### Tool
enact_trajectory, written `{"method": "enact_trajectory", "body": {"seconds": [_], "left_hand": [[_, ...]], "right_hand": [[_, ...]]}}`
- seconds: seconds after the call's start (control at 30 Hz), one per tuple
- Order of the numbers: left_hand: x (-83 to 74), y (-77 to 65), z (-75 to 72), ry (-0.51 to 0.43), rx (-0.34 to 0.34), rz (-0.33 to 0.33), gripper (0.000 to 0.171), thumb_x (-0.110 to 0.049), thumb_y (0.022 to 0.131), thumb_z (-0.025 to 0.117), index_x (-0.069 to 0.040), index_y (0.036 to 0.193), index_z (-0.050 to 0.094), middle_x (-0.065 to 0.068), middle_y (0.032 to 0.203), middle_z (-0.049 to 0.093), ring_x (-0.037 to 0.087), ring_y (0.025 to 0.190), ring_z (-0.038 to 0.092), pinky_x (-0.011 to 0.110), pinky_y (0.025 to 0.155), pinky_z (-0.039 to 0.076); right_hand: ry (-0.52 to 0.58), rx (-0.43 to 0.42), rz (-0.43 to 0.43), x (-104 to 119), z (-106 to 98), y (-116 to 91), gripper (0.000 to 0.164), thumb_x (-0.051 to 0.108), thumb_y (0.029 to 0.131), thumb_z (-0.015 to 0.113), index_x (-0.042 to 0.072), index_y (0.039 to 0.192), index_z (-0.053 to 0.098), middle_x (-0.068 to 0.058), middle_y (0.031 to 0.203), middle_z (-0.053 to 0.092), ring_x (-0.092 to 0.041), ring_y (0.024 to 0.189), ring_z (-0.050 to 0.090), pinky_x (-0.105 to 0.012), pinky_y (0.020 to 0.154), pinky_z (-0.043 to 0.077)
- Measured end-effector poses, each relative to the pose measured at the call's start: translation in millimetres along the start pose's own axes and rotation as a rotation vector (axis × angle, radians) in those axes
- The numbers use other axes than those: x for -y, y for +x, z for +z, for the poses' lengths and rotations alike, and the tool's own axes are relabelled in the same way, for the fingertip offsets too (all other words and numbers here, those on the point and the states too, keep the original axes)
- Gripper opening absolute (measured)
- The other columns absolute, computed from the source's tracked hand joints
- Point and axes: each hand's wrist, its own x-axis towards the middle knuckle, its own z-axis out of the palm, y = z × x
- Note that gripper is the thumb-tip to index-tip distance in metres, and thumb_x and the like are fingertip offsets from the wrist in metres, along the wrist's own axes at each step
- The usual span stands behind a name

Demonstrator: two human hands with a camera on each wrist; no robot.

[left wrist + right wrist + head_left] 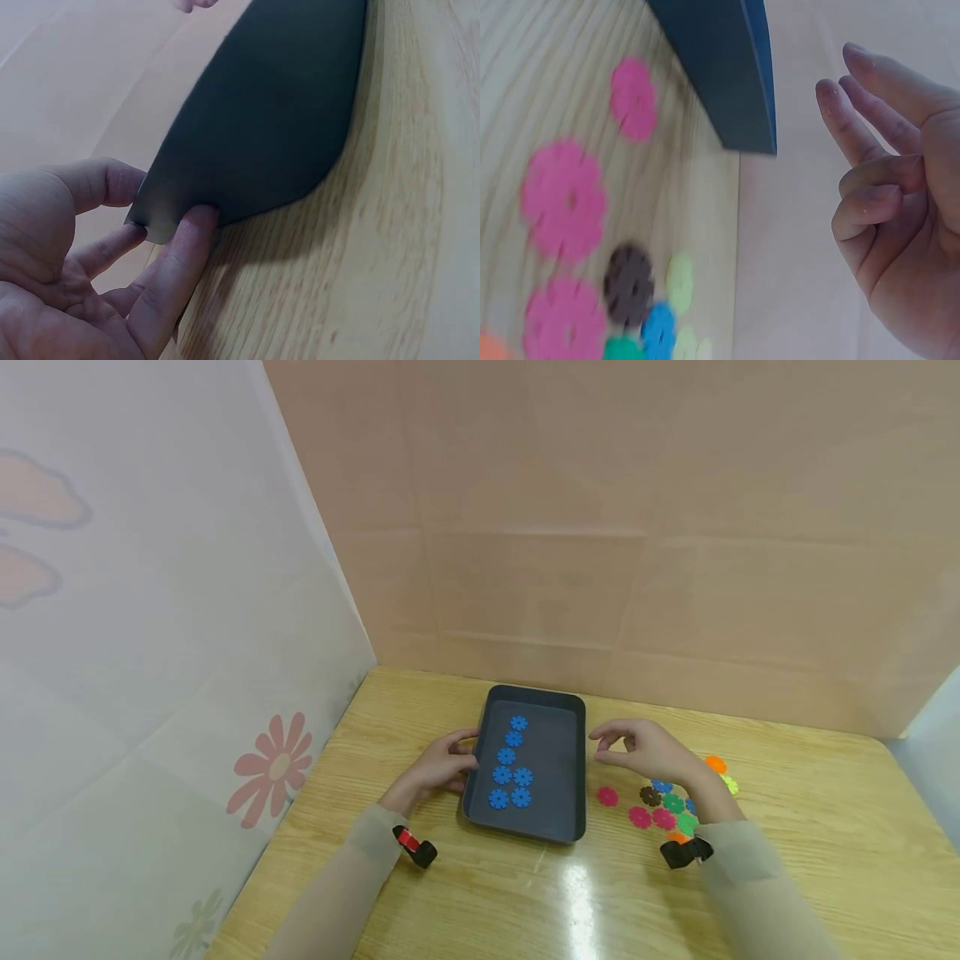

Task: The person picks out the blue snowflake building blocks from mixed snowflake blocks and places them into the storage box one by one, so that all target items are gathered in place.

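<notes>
A dark grey tray (555, 777) lies on the table with several blue notched plastic discs (506, 757) inside, in a column along its left half with a short second row beside the lower ones. My left hand (442, 764) grips the tray's left edge. In the left wrist view its fingertips (196, 225) press against the tray's outer wall (262, 120), near a corner. Just off the right rim, raised above the table, is my right hand (645, 747). Its thumb and index finger stand apart with nothing between them, and other fingers bend toward the palm in the right wrist view.
Right of the tray, partly under my right forearm, lie several loose discs: pink (640, 817), brown (650, 796), green (673, 803), blue, orange (716, 764) and yellow. One pink disc (607, 796) sits nearer the tray. A flower-printed sheet (187, 610) hangs at left, a plain backdrop (600, 527) behind.
</notes>
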Motion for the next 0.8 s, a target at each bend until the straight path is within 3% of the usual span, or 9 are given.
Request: {"method": "enact_trajectory", "body": {"seconds": [0.1,0.27,0.53,0.73,0.8], "left_hand": [[-0.3,-0.1,0.3,0.000,-0.002,0.002,0.070,-0.007,0.092,0.068,-0.014,0.158,0.045,0.017,0.115,0.060,0.026,0.088,0.067,0.039,0.064,0.062],[0.8,0.9,0.0,0.000,-0.008,0.000,0.069,-0.007,0.093,0.068,-0.015,0.158,0.046,0.017,0.114,0.059,0.026,0.089,0.067,0.040,0.065,0.062],[1.2,0.8,-0.2,0.009,-0.005,0.003,0.069,-0.007,0.093,0.068,-0.015,0.158,0.046,0.017,0.116,0.059,0.025,0.091,0.067,0.038,0.065,0.061],[1.2,0.8,0.1,0.004,-0.003,0.003,0.070,-0.007,0.092,0.068,-0.014,0.158,0.046,0.017,0.115,0.059,0.026,0.091,0.066,0.039,0.065,0.062],[1.4,1.0,0.3,0.005,-0.002,0.003,0.070,-0.007,0.092,0.068,-0.015,0.158,0.046,0.017,0.115,0.060,0.026,0.091,0.066,0.039,0.065,0.062]], "right_hand": [[-0.008,-0.017,0.029,-9,-5,-11,0.037,0.032,0.095,0.077,0.012,0.126,0.073,0.009,0.100,0.071,-0.019,0.077,0.051,-0.030,0.068,0.042],[0.005,-0.039,0.071,-20,-14,-27,0.042,0.035,0.095,0.077,0.009,0.127,0.072,0.005,0.101,0.071,-0.019,0.070,0.048,-0.030,0.063,0.042],[-0.047,-0.058,0.076,-36,-22,-47,0.039,0.033,0.098,0.074,0.007,0.128,0.072,0.007,0.101,0.071,-0.024,0.099,0.058,-0.030,0.078,0.046],[-0.024,-0.052,0.103,-47,-24,-63,0.037,0.030,0.099,0.073,0.007,0.128,0.071,0.005,0.102,0.070,-0.019,0.096,0.059,-0.030,0.078,0.048],[-0.002,-0.048,0.119,-50,-24,-70,0.038,0.030,0.098,0.074,0.007,0.128,0.070,0.002,0.103,0.070,-0.017,0.086,0.059,-0.030,0.072,0.049]]}}
